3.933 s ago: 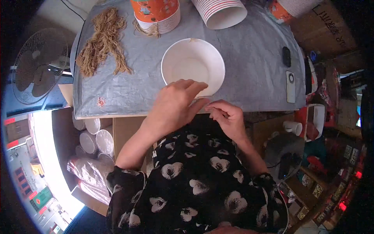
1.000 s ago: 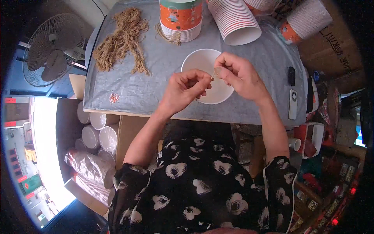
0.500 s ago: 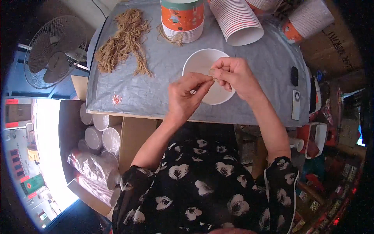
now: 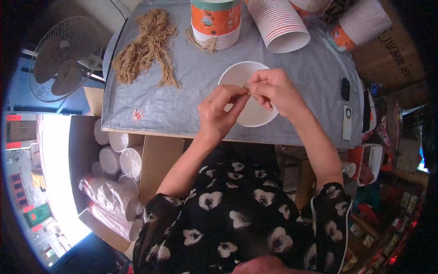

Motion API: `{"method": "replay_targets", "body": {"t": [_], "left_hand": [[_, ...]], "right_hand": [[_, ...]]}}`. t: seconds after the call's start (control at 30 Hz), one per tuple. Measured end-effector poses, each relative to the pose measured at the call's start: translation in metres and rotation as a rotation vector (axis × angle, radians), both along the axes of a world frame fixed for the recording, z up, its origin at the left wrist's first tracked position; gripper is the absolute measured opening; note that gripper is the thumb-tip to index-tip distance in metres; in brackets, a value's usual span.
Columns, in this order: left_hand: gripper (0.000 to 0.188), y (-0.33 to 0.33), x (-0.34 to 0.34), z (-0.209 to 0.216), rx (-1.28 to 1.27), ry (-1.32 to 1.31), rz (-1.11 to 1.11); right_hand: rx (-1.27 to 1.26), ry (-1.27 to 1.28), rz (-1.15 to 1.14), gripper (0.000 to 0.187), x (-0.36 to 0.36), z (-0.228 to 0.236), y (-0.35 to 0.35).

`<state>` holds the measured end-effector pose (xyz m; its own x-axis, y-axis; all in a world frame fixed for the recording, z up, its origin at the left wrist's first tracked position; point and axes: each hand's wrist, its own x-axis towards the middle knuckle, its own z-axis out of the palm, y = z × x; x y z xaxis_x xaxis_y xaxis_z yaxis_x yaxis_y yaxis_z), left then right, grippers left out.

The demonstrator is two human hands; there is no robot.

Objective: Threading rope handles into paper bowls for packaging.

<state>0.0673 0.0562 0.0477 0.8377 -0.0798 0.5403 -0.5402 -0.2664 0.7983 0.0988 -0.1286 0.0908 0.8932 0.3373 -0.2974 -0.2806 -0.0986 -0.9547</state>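
Note:
Over a white paper tub my two hands meet, fingertip to fingertip. The fingers of my left hand are pinched together. My right hand pinches at the same spot from the other side. A small pale bit of something shows between the fingertips, too small to name. The tub stands on the grey-covered table, its open mouth facing up. Further off to the left lies a loose heap of tan string. More tan string hangs by the foot of an orange-patterned tub stack.
Nested white tubs lie on their side at the back, with another stack to the right. A black object and a pale device rest near the right edge. Left stand a fan and a carton of tubs.
The tub and the table things sit slightly shifted in the picture, as the view has moved a little. Both hands keep their pinch over the tub, the fingers slightly changed.

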Motion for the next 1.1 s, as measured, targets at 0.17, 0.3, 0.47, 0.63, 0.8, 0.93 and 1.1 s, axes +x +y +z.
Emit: {"method": "replay_targets", "body": {"t": [0.17,0.3,0.47,0.63,0.8,0.93,1.1], "left_hand": [[0.012,0.002,-0.006,-0.006,-0.117,0.17,-0.036],[0.01,0.004,-0.004,-0.009,-0.224,0.263,-0.154],[0.011,0.004,-0.005,-0.013,-0.211,0.276,-0.191],[0.015,-0.006,-0.007,-0.008,-0.267,0.183,-0.066],[0.015,-0.004,-0.008,-0.007,-0.123,0.054,-0.003],[0.014,-0.002,-0.006,-0.007,-0.016,-0.042,0.037],[0.011,-0.002,-0.008,-0.005,-0.092,0.046,0.021]], "right_hand": [[0.055,0.0,-0.052,0.016,0.0,0.002,0.002],[0.082,0.009,-0.078,0.018,-0.001,0.001,0.003],[0.094,-0.014,-0.056,0.018,-0.002,0.003,0.005],[0.098,-0.018,-0.035,0.016,-0.004,-0.002,0.005],[0.066,-0.015,-0.035,0.014,-0.004,-0.003,0.006],[0.043,-0.007,-0.039,0.015,-0.003,-0.005,0.006],[0.065,0.025,0.011,0.015,-0.001,-0.006,0.002]]}}
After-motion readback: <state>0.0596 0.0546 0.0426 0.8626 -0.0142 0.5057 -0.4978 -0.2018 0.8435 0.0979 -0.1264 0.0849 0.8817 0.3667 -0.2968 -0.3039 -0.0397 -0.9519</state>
